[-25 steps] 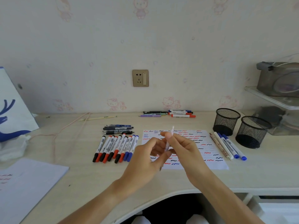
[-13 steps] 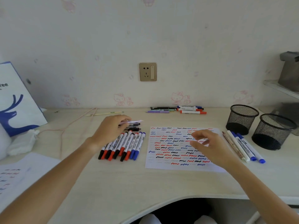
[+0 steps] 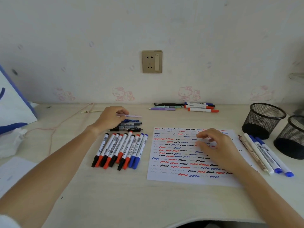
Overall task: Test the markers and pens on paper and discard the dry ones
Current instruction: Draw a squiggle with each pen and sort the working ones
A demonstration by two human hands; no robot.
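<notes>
Holding a pale lilac pen by one end, left hand sits left of the test paper, fingers curled round the barrel; pen lies roughly level, tip end pointing toward the paper, above a short stack of dark pens on the desk. Right hand hovers over or rests on the paper's upper right part, fingers loosely bent, nothing in it; contact with the sheet cannot be told.

Paper covered in rows of short red, blue and black squiggles, some faint.

Left of the paper, just beside it: row of whiteboard markers, black, red and blue caps toward the viewer, packed side by side and partly overlapping.

Right of the paper: four pens and markers lying parallel, two with blue caps. Beyond them, two black mesh pen cups, upright.

Behind the paper, near the wall: loose cluster of pens and red-capped markers.

Wall socket above that cluster.
</notes>
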